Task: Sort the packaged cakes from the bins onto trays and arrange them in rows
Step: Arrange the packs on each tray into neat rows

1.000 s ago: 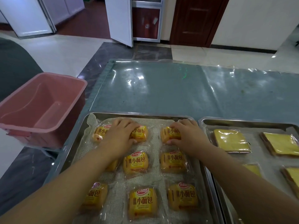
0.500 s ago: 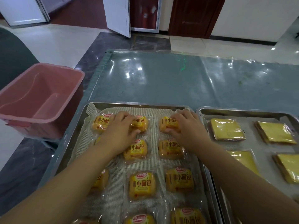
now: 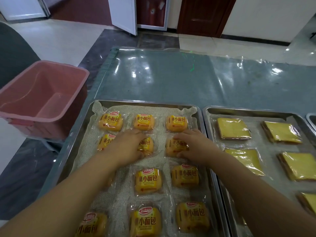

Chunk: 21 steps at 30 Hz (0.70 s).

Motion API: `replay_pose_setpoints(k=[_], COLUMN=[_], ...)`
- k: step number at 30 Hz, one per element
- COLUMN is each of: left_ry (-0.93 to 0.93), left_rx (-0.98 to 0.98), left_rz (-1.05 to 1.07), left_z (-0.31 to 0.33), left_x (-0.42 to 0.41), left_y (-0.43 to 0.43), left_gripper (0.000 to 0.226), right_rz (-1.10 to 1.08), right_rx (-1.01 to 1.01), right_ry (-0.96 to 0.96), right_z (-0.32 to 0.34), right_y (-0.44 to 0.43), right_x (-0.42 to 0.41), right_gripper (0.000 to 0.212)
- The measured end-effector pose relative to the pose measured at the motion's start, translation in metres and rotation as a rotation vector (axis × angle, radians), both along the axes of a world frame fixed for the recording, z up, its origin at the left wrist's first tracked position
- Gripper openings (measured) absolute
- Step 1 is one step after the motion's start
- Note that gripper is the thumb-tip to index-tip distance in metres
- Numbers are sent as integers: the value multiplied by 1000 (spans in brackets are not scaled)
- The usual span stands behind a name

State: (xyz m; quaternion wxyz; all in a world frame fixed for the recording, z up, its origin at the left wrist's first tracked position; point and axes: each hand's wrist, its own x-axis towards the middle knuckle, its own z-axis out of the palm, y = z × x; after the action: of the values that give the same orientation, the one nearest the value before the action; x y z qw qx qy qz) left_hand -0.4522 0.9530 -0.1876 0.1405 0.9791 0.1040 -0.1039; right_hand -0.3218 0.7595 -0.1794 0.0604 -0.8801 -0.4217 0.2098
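Note:
A metal tray (image 3: 200,115) lined with mesh holds several small yellow packaged cakes in three columns. My left hand (image 3: 126,146) lies on the second-row middle cake (image 3: 148,145), fingers curled over it. My right hand (image 3: 195,146) grips the second-row right cake (image 3: 172,147), thumb below and fingers above. The far row of three cakes (image 3: 144,121) lies free just beyond both hands. A second tray (image 3: 207,110) to the right carries several flat square yellow cakes (image 3: 233,128).
An empty pink bin (image 3: 42,98) stands to the left of the table, beside the first tray. The table beyond the trays is covered in shiny plastic sheet (image 3: 171,77). A third tray's corner (image 3: 312,118) shows at the far right.
Both hands have drawn back from the far row of cakes to the second row. The view has tilted down, showing more rows near me.

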Motion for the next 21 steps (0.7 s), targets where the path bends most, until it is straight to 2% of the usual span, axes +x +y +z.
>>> replay_pose_setpoints(k=[9, 12, 17, 19, 21], left_ry=[-83, -143, -320, -265, -169], left_rx=[-191, -205, -242, -283, -257], left_rz=[3, 34, 106, 86, 68], left_z=[-15, -11, 1, -1, -6], left_x=[-8, -17, -42, -54, -65], left_y=[4, -1, -23, -36, -49], left_gripper=[70, 67, 48, 50, 65], right_rz=[-17, -48, -100, -92, -74], right_rx=[32, 83, 333, 415, 438], right_ry=[30, -27, -150, -140, -120], right_z=[-2, 0, 1, -3, -7], right_y=[-3, -5, -24, -36, -48], right_x=[-3, -8, -27, -40, -51], right_gripper=[64, 62, 41, 30, 25])
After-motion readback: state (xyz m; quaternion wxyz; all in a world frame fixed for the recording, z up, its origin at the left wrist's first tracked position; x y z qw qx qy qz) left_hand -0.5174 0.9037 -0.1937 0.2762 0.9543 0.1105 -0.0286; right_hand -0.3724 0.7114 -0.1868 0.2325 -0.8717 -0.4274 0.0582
